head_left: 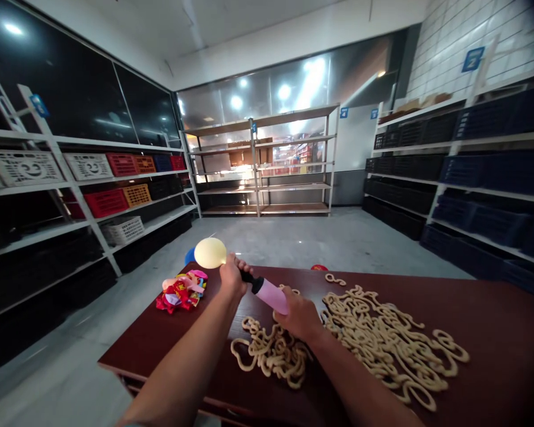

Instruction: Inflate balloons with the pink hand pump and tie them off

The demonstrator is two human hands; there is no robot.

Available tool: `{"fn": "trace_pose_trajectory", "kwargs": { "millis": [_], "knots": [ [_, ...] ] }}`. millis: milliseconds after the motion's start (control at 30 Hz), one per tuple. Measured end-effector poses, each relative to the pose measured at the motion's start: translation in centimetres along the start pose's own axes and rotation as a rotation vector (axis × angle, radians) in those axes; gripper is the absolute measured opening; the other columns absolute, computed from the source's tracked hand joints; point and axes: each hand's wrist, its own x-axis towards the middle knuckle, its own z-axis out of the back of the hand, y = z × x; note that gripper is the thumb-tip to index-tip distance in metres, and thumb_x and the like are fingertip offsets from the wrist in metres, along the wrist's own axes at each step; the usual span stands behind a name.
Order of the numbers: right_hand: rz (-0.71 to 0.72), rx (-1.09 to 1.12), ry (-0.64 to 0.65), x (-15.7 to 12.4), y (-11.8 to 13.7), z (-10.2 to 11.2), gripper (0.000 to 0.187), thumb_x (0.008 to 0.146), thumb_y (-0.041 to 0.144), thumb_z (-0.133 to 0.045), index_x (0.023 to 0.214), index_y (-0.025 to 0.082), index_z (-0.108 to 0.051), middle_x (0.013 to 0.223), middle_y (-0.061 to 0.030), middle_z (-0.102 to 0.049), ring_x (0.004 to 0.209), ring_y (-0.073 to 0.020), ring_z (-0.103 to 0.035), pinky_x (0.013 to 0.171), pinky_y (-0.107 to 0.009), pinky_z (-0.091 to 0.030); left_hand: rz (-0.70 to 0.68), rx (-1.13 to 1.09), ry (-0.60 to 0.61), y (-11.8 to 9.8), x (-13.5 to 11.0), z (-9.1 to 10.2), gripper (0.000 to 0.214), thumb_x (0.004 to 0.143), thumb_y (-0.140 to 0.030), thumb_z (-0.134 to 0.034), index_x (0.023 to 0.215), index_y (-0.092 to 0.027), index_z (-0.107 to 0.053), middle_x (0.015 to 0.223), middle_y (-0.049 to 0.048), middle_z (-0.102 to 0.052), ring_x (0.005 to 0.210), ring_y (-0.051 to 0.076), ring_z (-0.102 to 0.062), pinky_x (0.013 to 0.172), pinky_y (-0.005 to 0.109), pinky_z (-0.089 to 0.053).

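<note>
A pale yellow balloon (pixel 210 253), partly inflated, sits at the nozzle end of a hand pump (pixel 270 295) with a pink barrel and black end. My left hand (pixel 234 276) is closed where the balloon's neck meets the nozzle; the neck itself is hidden by the fingers. The fingers of my right hand (pixel 299 314) wrap round the pump's rear end. Below the pump lies a small heap of beige rope-like loops (pixel 278 356). To the left of my left hand rests a pile of colourful, mostly red, crumpled pieces (pixel 183 292), whose kind I cannot make out.
A larger heap of beige loops (pixel 382 338) spreads over the right of the dark brown table (pixel 160 350). Shelves with crates (pixel 111 203) stand left, and dark bins (pixel 480 219) fill the right shelves. A bare-looking rack (pixel 293 207) stands behind. Something blue (pixel 190 256) shows beyond the table.
</note>
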Motion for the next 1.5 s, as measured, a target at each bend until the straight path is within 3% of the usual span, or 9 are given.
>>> {"fn": "trace_pose_trajectory", "kwargs": {
  "millis": [100,267,367,667,767,933,1033,1333,1500],
  "knots": [
    [-0.005,0.000,0.015,0.1,0.1,0.5,0.045,0.071,0.036,-0.056,0.112,0.021,-0.045,0.093,-0.0056,-0.062,0.080,-0.0189,-0.059,0.065,-0.025,-0.036,0.010,0.007,0.009,-1.3,0.3,-0.1,0.035,0.074,-0.032,-0.052,0.056,-0.021,-0.023,0.042,-0.0080,-0.026,0.034,0.008,-0.033,0.040,0.024,-0.035],
    [-0.034,0.014,0.021,0.6,-0.6,0.7,0.035,0.072,0.036,-0.056,0.103,0.022,-0.049,0.087,-0.0035,-0.062,0.079,-0.0189,-0.059,0.063,-0.025,-0.034,-0.106,0.010,-0.038,-8.7,3.5,0.3,0.031,0.073,-0.026,-0.050,0.057,-0.020,-0.024,0.042,-0.0077,-0.027,0.034,0.009,-0.034,0.040,0.025,-0.035],
    [-0.037,0.015,0.013,0.7,-0.8,0.3,0.036,0.070,0.032,-0.056,0.105,0.022,-0.050,0.088,-0.0038,-0.063,0.079,-0.0192,-0.059,0.063,-0.025,-0.035,-0.159,0.005,-0.061,-10.2,4.1,0.6,0.030,0.074,-0.026,-0.050,0.057,-0.020,-0.026,0.042,-0.0079,-0.027,0.034,0.008,-0.033,0.040,0.024,-0.033],
    [0.008,0.011,0.021,-0.1,0.0,-0.3,0.048,0.070,0.030,-0.055,0.117,0.021,-0.045,0.099,-0.0065,-0.063,0.084,-0.0201,-0.060,0.069,-0.027,-0.038,-0.011,-0.017,-0.023,0.1,-0.8,0.3,0.035,0.075,-0.030,-0.050,0.056,-0.021,-0.022,0.042,-0.0078,-0.025,0.034,0.008,-0.033,0.039,0.023,-0.033],
    [-0.007,0.005,0.009,0.1,0.0,-0.1,0.045,0.071,0.033,-0.054,0.114,0.022,-0.046,0.094,-0.0051,-0.063,0.082,-0.0197,-0.060,0.066,-0.026,-0.037,-0.025,-0.002,-0.003,-1.0,-0.4,0.2,0.034,0.074,-0.028,-0.051,0.056,-0.021,-0.023,0.042,-0.0077,-0.025,0.035,0.009,-0.035,0.041,0.024,-0.035],
    [-0.013,-0.001,-0.027,1.0,-1.4,0.4,0.032,0.071,0.031,-0.057,0.100,0.022,-0.051,0.087,-0.0034,-0.062,0.079,-0.0183,-0.058,0.065,-0.026,-0.033,-0.116,0.005,-0.046,-7.6,2.7,0.4,0.032,0.073,-0.025,-0.050,0.056,-0.020,-0.023,0.042,-0.0077,-0.026,0.035,0.009,-0.033,0.041,0.026,-0.035],
    [-0.025,-0.031,-0.069,1.5,-2.5,0.4,0.027,0.070,0.029,-0.057,0.096,0.020,-0.051,0.085,-0.0038,-0.062,0.078,-0.0189,-0.057,0.065,-0.027,-0.032,-0.192,-0.012,-0.061,-9.2,3.6,0.4,0.032,0.073,-0.028,-0.050,0.056,-0.020,-0.024,0.043,-0.0078,-0.026,0.035,0.008,-0.032,0.042,0.025,-0.034],
    [0.017,-0.068,-0.035,1.2,-2.5,0.2,0.025,0.071,0.028,-0.057,0.094,0.020,-0.052,0.086,-0.0044,-0.061,0.080,-0.0184,-0.055,0.067,-0.027,-0.031,-0.069,-0.073,0.014,2.1,-0.7,1.1,0.038,0.076,-0.035,-0.049,0.056,-0.020,-0.021,0.045,-0.0070,-0.024,0.038,0.008,-0.034,0.046,0.026,-0.037],
    [0.051,-0.069,-0.092,1.6,-3.7,0.4,0.028,0.069,0.028,-0.059,0.095,0.021,-0.052,0.090,-0.0042,-0.060,0.085,-0.0195,-0.053,0.075,-0.029,-0.029,-0.034,-0.046,0.005,1.2,-0.6,0.4,0.036,0.077,-0.032,-0.048,0.055,-0.020,-0.021,0.044,-0.0066,-0.026,0.039,0.009,-0.038,0.049,0.028,-0.040]
  ]
}}
